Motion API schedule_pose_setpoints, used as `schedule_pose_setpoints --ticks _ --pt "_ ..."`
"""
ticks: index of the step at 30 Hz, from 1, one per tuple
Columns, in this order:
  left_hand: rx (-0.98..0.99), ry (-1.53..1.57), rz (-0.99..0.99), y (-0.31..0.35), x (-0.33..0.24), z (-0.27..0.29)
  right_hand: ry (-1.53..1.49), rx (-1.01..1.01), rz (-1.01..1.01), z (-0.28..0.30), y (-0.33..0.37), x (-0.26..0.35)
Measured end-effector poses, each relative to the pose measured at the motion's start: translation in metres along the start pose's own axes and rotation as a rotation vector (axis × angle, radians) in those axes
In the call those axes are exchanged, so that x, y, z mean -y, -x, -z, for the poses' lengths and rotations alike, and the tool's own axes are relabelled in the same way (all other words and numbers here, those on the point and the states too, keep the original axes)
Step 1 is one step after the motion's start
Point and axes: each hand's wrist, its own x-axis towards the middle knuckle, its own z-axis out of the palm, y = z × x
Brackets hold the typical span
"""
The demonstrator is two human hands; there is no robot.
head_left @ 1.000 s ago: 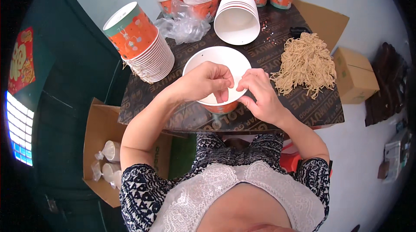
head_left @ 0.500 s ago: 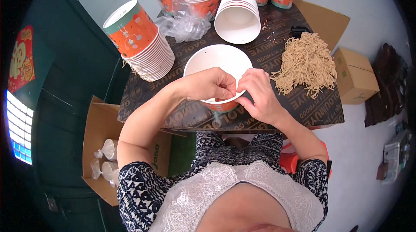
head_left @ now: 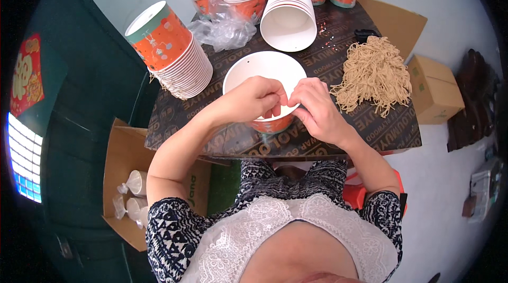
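Both hands meet at the near right rim of a cup on the dark table (head_left: 397, 135).
The table fills the upper middle of the frame; a stack (head_left: 174, 55) of cups leans at upper left, and the cup (head_left: 264, 65) sits mid-frame, mouth up, with heaped string (head_left: 373, 76) to its right. The person's right hand (head_left: 317, 108) appears to pinch the wall, fingers over the rim, thumb outside. The left hand (head_left: 256, 98) curls nearly closed over the mouth; what its fingertips hold cannot be told. The step seems to be fine fingertip work at the rim; the next move calls for a steady wall and small, close finger movements.
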Motion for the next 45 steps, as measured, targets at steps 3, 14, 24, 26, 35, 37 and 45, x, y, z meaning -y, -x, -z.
schedule_pose_setpoints --ticks 3,14,24,26,35,37,45 --pt "-0.012 -0.084 -0.085 0.014 -0.011 0.005 0.008 -0.024 -0.017 0.000 -0.001 -0.002" --pt "-0.270 -0.254 -0.145 0.029 -0.012 -0.004 -0.020 -0.095 -0.125 -0.002 -0.015 0.008" --pt "-0.206 -0.263 -0.116 0.020 -0.003 -0.007 0.062 -0.070 -0.046 -0.013 -0.003 0.006" --pt "-0.123 -0.200 -0.057 0.016 -0.002 -0.007 0.074 -0.067 -0.024 -0.014 -0.001 0.004" --pt "-0.053 -0.238 -0.056 0.006 0.001 -0.003 0.077 -0.076 -0.018 -0.011 -0.002 0.006" --pt "-0.030 -0.206 -0.043 0.005 0.002 -0.002 0.087 -0.086 -0.025 -0.012 -0.002 0.006" --pt "0.070 -0.120 -0.078 -0.002 0.006 0.005 0.123 -0.141 -0.050 -0.017 -0.001 0.011"
